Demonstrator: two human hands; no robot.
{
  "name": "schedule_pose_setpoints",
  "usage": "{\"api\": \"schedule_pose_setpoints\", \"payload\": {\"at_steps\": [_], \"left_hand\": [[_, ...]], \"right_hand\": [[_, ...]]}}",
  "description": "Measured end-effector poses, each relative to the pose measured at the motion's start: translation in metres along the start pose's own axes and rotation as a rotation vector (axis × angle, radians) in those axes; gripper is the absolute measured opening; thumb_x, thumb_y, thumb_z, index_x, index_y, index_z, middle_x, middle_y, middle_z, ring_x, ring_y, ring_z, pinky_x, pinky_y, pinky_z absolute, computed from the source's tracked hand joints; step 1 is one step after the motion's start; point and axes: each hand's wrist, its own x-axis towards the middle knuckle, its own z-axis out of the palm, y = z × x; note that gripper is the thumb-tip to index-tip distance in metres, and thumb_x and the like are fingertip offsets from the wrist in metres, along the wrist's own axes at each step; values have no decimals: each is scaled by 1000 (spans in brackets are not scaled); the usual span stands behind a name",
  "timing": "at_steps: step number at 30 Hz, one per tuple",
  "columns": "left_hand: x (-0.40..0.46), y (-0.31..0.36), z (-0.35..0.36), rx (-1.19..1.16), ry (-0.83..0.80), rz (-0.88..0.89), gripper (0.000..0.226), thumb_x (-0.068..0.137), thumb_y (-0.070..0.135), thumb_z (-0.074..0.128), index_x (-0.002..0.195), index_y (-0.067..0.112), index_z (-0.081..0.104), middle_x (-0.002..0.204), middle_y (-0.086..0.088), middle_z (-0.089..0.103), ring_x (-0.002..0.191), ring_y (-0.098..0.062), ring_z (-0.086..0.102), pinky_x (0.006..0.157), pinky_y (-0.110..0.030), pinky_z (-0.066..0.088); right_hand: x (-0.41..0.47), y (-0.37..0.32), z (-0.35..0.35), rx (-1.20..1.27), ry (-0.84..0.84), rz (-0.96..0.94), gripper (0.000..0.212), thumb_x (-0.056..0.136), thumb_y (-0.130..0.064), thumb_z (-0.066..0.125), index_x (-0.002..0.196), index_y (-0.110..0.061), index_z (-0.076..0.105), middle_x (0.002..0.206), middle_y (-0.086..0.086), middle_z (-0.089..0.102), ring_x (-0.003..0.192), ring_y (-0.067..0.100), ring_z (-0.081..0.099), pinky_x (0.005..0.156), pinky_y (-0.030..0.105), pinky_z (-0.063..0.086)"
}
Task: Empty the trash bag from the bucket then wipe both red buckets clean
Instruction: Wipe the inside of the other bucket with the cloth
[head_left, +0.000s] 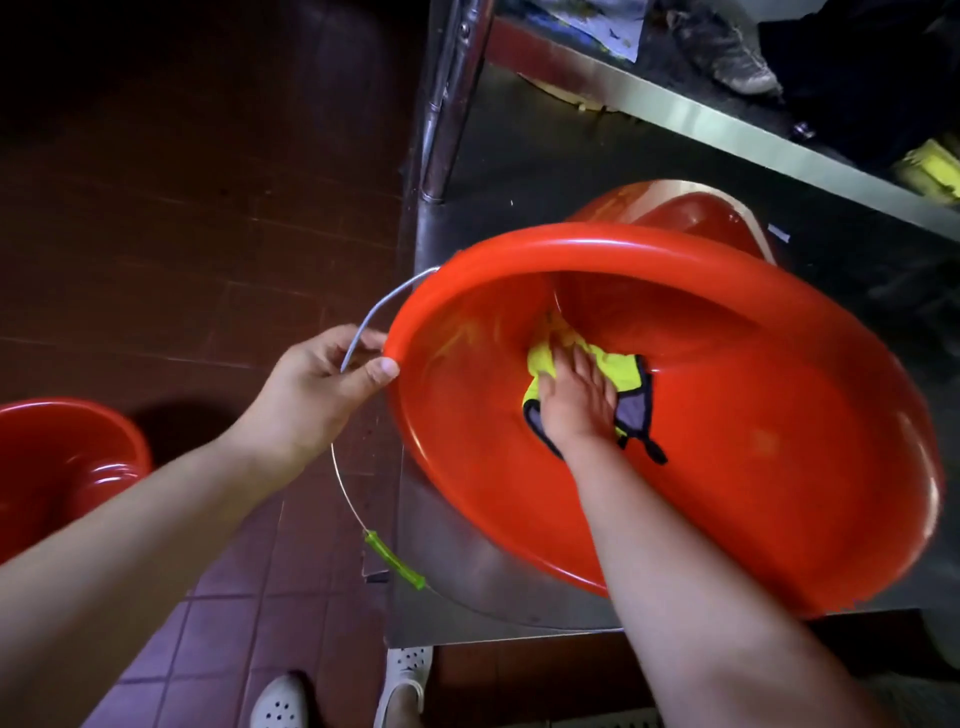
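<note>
A red bucket (727, 467) lies tilted on its side on a steel table (483, 582), its mouth facing me. My left hand (317, 384) grips its rim and the wire handle at the left edge. My right hand (576, 400) is inside the bucket, fingers spread flat, pressing a yellow-green cloth (618, 371) with grey and black trim against the inner wall. The wire handle with its green grip (395, 560) hangs below the rim. A second red bucket (67, 467) stands on the floor at the far left, partly out of frame.
A steel shelf (727, 124) runs above the table at the back, with a steel post (447, 104) at its left corner. Dark red floor tiles (182, 234) spread to the left. My feet in white shoes (280, 701) stand at the table's front edge.
</note>
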Motion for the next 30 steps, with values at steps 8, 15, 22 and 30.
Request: {"api": "schedule_pose_setpoints", "payload": {"at_steps": [8, 15, 22, 30], "left_hand": [[-31, -36, 22, -222, 90, -218, 21, 83, -6, 61, 102, 2, 64, 88, -3, 73, 86, -15, 67, 84, -24, 53], [-29, -36, 27, -240, 148, -203, 17, 85, -7, 56, 102, -7, 58, 90, -14, 65, 78, -12, 63, 78, -21, 55], [-24, -24, 20, -151, 102, -159, 25, 79, -10, 63, 80, 15, 64, 66, 12, 71, 64, 4, 63, 65, -10, 50], [10, 23, -10, 12, 33, -8, 20, 67, 3, 79, 78, 18, 69, 68, 11, 71, 66, 2, 63, 66, -11, 51]], "right_hand": [[1, -14, 2, 74, -35, 108, 52, 94, -45, 36, 144, -33, 29, 156, -1, 21, 143, 19, 14, 115, 42, 8], [-116, -75, 4, 183, 124, -81, 59, 89, -40, 42, 145, -29, 30, 149, 7, 35, 136, 25, 34, 110, 44, 26], [-138, -66, 2, 261, 63, -135, 53, 90, -37, 43, 141, -22, 41, 152, 4, 32, 137, 25, 32, 112, 42, 23], [-25, -19, -13, 53, -46, -15, 55, 96, -37, 40, 147, -28, 23, 156, 0, 21, 141, 17, 23, 113, 33, 18]]}}
